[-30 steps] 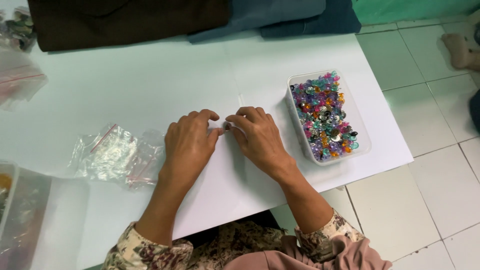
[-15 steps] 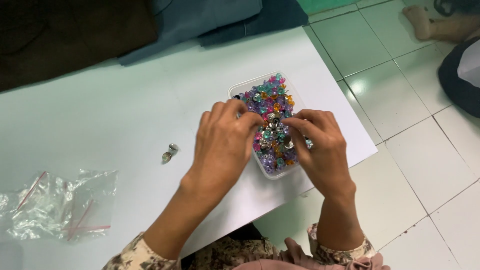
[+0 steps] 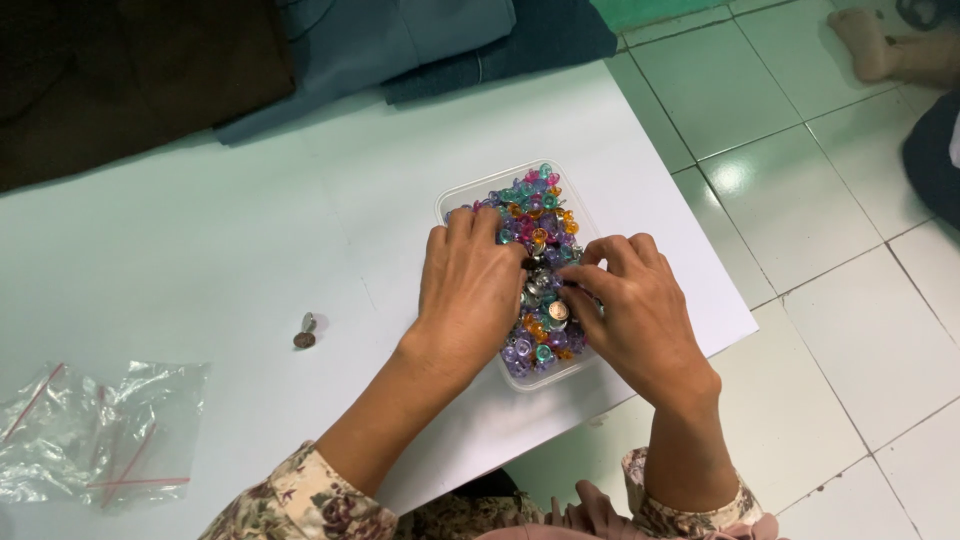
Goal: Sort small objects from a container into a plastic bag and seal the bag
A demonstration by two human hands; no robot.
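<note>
A clear plastic tray [image 3: 452,201] full of small colourful beads and silver metal caps [image 3: 535,215] stands near the right edge of the white table [image 3: 200,260]. My left hand [image 3: 468,290] lies over the tray's left side with its fingertips in the beads. My right hand [image 3: 630,310] reaches in from the right, fingers curled and pinching among the beads; what they grip is too small to tell. A small dark metal piece [image 3: 305,332] lies alone on the table, left of my left hand.
Empty clear zip bags with red strips [image 3: 95,440] lie at the table's front left. Dark brown cloth [image 3: 130,70] and blue cloth [image 3: 400,40] are folded along the far edge. Tiled floor [image 3: 820,320] is to the right, with another person's foot [image 3: 880,45] at top right.
Both hands left the table's middle, where they held a small piece together, and went right into the bead tray. The small piece stays behind on the table.
</note>
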